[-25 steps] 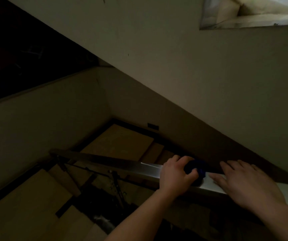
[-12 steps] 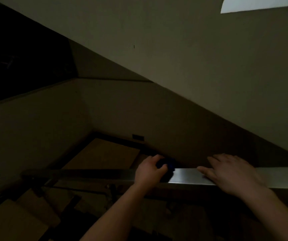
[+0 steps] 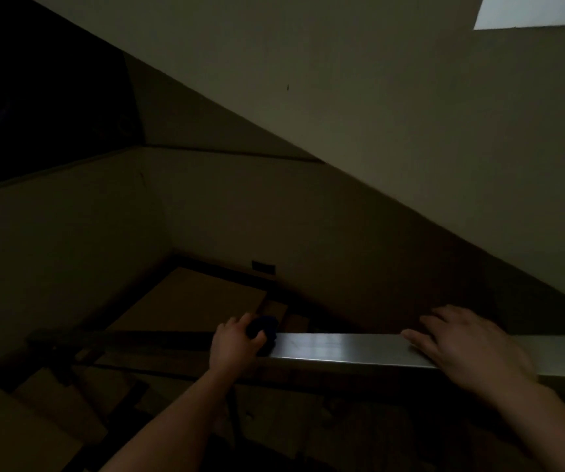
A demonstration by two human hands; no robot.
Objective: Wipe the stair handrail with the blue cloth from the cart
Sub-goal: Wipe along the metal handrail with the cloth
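A flat metal handrail point(image 3: 335, 349) runs across the lower part of the dim stairwell, shiny at the right and dark toward the left. My left hand point(image 3: 235, 345) is closed around a bunched dark blue cloth point(image 3: 262, 327) and presses it on top of the rail. My right hand point(image 3: 465, 342) lies flat on the rail further right, fingers spread and pointing left, holding nothing. The cloth is mostly hidden under my fingers.
Wooden stair treads point(image 3: 19, 434) descend at the lower left to a landing point(image 3: 192, 301) beyond the rail. Dark rail posts point(image 3: 66, 366) stand under the rail's left end. A sloped wall point(image 3: 376, 131) rises close behind. No cart is visible.
The view has tilted, so the rail now looks level. My left hand has slid the cloth leftward along the rail, widening the gap to my right hand, which stays flat on the rail.
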